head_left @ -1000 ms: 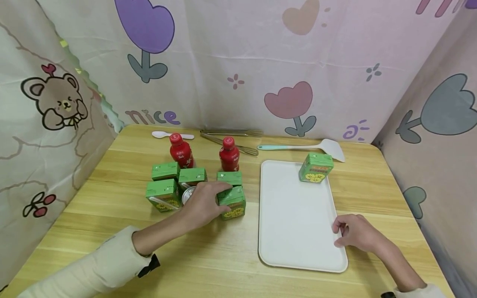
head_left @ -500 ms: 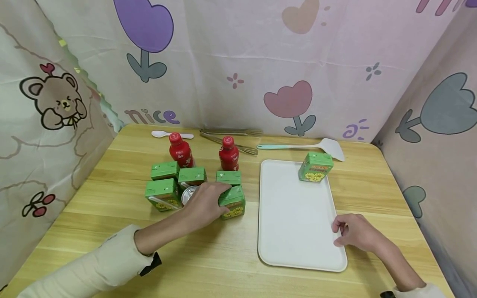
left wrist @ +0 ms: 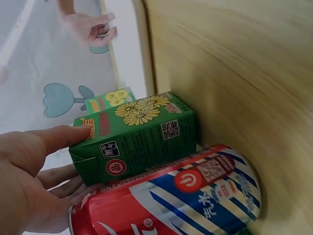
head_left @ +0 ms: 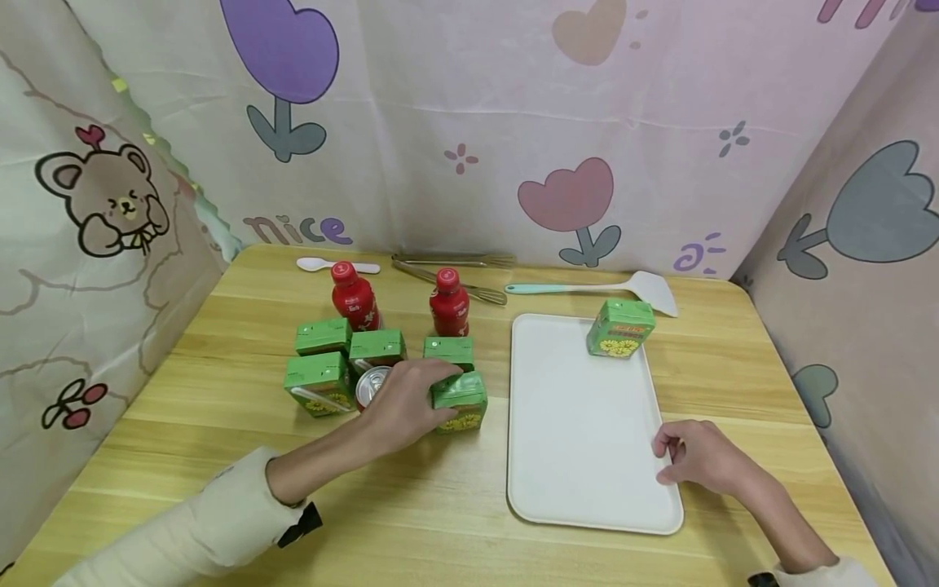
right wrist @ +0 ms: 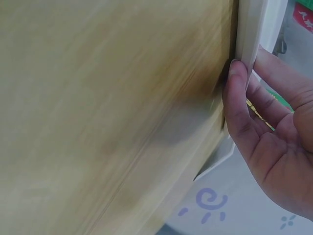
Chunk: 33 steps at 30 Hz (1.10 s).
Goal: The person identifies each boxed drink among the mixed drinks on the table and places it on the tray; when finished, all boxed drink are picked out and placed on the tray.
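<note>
My left hand pinches a green drink carton with yellow flowers between thumb and fingers. In the left wrist view, the thumb lies on the flowered face of this carton, with the other fingers partly hidden behind it. A red, white and blue soda can stands right beside it; its silver lid shows behind the left hand in the head view. My right hand grips the right rim of a white tray. The right wrist view shows thumb and fingertips on either side of that rim.
Several more green cartons cluster at left, with two red bottles behind. Another carton stands at the tray's far right corner. A white spoon, metal whisks and a spatula lie along the back.
The carton in the left hand has shifted slightly right and tilted, and a gap shows between it and the carton behind. The right hand stays on the tray rim.
</note>
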Each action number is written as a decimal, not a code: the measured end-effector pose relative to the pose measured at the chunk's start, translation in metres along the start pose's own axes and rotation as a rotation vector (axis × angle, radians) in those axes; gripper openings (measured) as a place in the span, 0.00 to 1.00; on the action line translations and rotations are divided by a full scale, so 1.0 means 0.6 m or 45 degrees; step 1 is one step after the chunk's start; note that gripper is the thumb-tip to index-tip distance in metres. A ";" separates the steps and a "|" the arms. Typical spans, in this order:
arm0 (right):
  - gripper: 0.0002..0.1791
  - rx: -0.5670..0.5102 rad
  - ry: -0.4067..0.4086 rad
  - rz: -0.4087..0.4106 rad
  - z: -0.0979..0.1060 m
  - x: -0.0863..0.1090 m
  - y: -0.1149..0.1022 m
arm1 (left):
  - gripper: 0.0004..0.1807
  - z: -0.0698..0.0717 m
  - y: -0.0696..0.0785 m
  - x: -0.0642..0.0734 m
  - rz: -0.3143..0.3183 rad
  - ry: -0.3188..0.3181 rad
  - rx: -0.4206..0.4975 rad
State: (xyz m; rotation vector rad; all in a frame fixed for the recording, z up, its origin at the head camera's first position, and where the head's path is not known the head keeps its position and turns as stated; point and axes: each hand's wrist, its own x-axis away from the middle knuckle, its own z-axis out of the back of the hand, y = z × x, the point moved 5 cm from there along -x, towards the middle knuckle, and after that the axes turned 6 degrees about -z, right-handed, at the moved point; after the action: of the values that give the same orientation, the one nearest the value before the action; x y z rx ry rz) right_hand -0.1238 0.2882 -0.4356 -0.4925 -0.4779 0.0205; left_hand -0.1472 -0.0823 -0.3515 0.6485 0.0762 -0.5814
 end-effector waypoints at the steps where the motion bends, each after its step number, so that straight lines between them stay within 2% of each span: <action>1: 0.16 0.001 0.000 0.000 0.000 0.000 0.000 | 0.25 0.000 0.000 -0.001 0.002 0.004 0.016; 5: 0.16 0.004 0.001 -0.005 0.001 0.000 0.001 | 0.25 0.006 0.005 -0.008 0.033 0.001 0.091; 17: 0.16 -0.004 0.009 0.002 0.000 0.001 0.001 | 0.25 0.012 0.015 -0.017 0.077 0.015 0.213; 23: 0.16 -0.004 0.012 0.001 0.000 0.001 0.002 | 0.25 0.002 0.014 -0.026 0.095 0.024 0.309; 28: 0.16 -0.017 0.010 0.007 -0.001 0.001 0.005 | 0.25 -0.010 0.018 -0.036 0.143 0.048 0.368; 33: 0.16 -0.044 0.015 0.049 -0.001 0.003 0.006 | 0.26 -0.023 0.026 -0.047 0.125 0.080 0.407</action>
State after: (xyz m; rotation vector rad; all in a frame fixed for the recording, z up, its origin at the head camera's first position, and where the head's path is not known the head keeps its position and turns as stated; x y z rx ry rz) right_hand -0.1217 0.2916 -0.4369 -0.5354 -0.4578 0.0467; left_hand -0.1611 -0.0504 -0.3472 0.9760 0.0100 -0.4819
